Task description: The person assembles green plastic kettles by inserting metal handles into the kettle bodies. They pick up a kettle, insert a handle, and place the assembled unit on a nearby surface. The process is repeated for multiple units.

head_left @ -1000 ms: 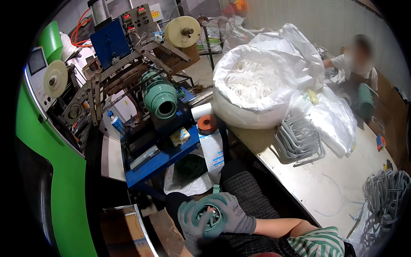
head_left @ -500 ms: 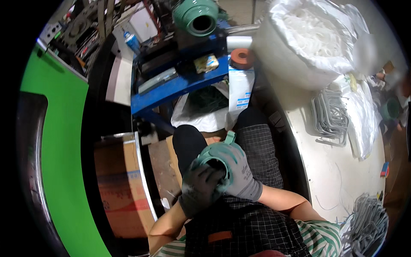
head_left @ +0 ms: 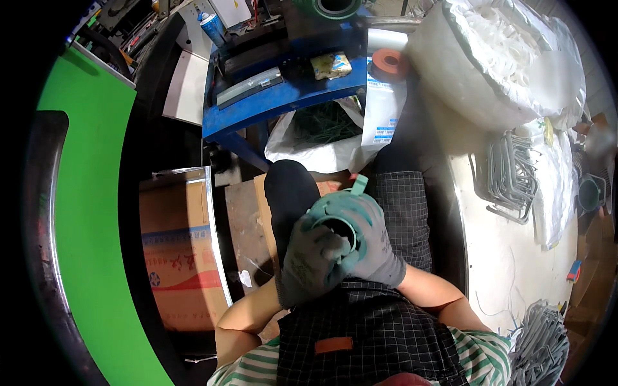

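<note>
A round, hollow green plastic container [head_left: 326, 204] is held over my lap, its dark round opening tilted up toward me. A green tab or handle [head_left: 359, 185] sticks out at its far side, with a small red spot beside it. My left hand [head_left: 310, 260], in a grey glove, is closed around the left side, and its fingers reach over the opening's near rim. Around the right side wraps my gloved right hand [head_left: 373, 239], fingers spread across the top. Both palms and the container's underside are hidden.
Ahead stands a blue bench [head_left: 283, 103] bearing a similar green piece [head_left: 336, 6]. An orange tape roll [head_left: 390, 62] sits beside it. On the right-hand table are a sack of white rings [head_left: 496, 48] and bent metal wire handles [head_left: 512, 174]. Cardboard box [head_left: 177, 257] at left.
The view has shifted, so the bench sits higher. My left hand has turned on the container, its fingers now farther over the opening. My right hand keeps its hold.
</note>
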Tool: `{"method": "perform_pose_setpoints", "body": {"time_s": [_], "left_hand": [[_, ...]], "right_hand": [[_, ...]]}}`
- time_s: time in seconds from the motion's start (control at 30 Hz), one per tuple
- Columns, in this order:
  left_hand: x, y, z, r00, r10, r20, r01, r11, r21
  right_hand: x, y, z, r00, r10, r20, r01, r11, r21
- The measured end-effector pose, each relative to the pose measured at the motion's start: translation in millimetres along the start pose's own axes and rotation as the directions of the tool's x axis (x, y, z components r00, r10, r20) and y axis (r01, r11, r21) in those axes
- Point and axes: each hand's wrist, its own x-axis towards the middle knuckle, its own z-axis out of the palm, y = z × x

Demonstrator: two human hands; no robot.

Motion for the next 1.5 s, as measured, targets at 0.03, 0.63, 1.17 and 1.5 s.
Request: {"method": "perform_pose_setpoints", "body": {"time_s": [0.03,0.63,1.17,1.5], "left_hand": [[6,-2,-2,0.996,0.013,-0.090,-0.008,0.998,0.060],[59,6,18,0.940,0.163,-0.300,-0.131,0.984,0.125],[68,18,18,0.924,0.109,-0.367,-0.172,0.975,-0.141],[67,26,14,0.937,0.033,-0.348,-0.030,0.999,0.014]], "right_hand": [[5,5,-1,1.000,-0.011,-0.008,0.011,1.000,0.013],[35,13,-99,0.960,-0.075,0.270,0.018,0.978,0.208],[188,123,-318,0.905,-0.043,-0.424,-0.342,0.521,-0.782],[198,100,-323,0.807,0.208,-0.553,-0.471,0.791,-0.390]]}}
